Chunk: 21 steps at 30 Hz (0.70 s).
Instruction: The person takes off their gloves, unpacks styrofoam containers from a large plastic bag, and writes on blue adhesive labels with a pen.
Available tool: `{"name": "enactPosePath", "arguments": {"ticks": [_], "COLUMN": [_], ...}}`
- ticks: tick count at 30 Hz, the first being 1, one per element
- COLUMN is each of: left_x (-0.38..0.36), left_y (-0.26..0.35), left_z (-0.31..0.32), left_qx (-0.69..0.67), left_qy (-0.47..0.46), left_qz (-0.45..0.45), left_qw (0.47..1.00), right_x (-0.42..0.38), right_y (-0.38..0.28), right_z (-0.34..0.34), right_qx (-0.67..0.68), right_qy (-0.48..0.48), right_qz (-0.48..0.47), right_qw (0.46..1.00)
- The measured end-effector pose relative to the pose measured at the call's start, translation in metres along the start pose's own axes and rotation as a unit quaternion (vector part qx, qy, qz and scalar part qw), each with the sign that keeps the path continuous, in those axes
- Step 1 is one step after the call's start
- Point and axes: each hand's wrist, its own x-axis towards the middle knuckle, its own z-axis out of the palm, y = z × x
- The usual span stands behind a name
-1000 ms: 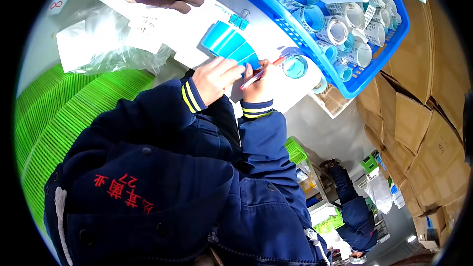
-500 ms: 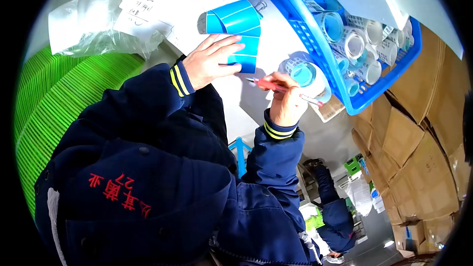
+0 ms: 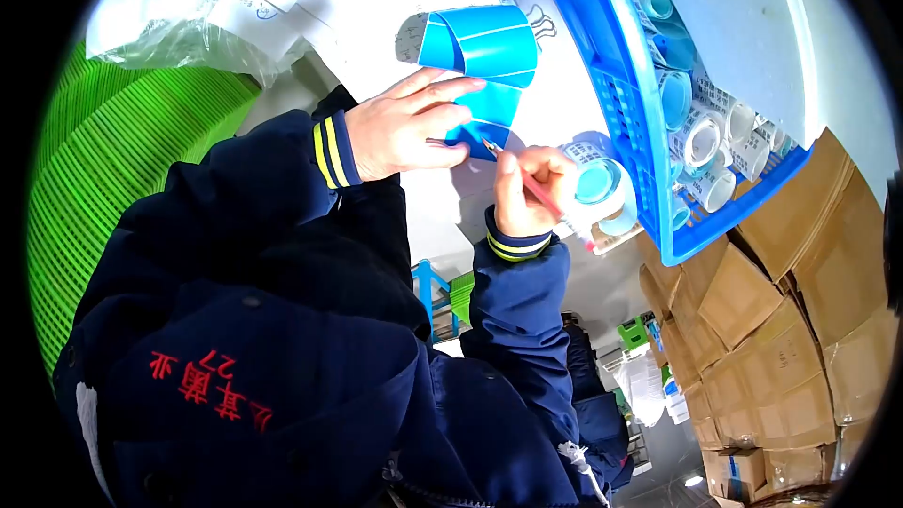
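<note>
Pinned by the left, met by the pen

Pinching a red pen [image 3: 557, 211] in the right hand [image 3: 520, 212], with its tip at the near end of a blue label strip [image 3: 499, 105], too close to tell touching from hovering; stretching away from the body and curling at the far end, just beyond and leftward of the right hand; pressed along the left edge by the nearer left hand [image 3: 390, 136], with fingers spread

Your left hand [image 3: 400, 136] lies palm down, its fingers fanned a little apart and reaching toward your right side. Your right hand [image 3: 533, 190] is curled in a writing grip, thumb and fingers drawn together, near the left. Both your left arm [image 3: 235, 169] and right arm [image 3: 519, 296] reach out ahead of your body.
</note>
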Motion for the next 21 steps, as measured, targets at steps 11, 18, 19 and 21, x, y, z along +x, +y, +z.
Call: {"name": "enactPosePath", "arguments": {"ticks": [11,18,19,21], "left_x": [-0.001,-0.001,-0.002,-0.002], "left_y": [-0.003,-0.003,-0.003,-0.003], "left_z": [0.003,0.004,0.004,0.005], "left_qx": [-0.011,-0.014,-0.013,-0.006], "left_qy": [0.031,0.034,0.035,0.033], "left_qz": [0.015,0.017,0.018,0.018], "left_qw": [0.999,0.999,0.999,0.999], "right_x": [0.017,0.017,0.017,0.018], "right_y": [0.018,0.019,0.018,0.016], "right_z": [0.010,0.010,0.010,0.011], "right_qx": [-0.145,-0.179,-0.187,-0.179], "right_qy": [-0.086,-0.096,-0.097,-0.099], "right_qz": [-0.207,-0.218,-0.215,-0.224], "right_qw": [0.964,0.955,0.954,0.953]}}
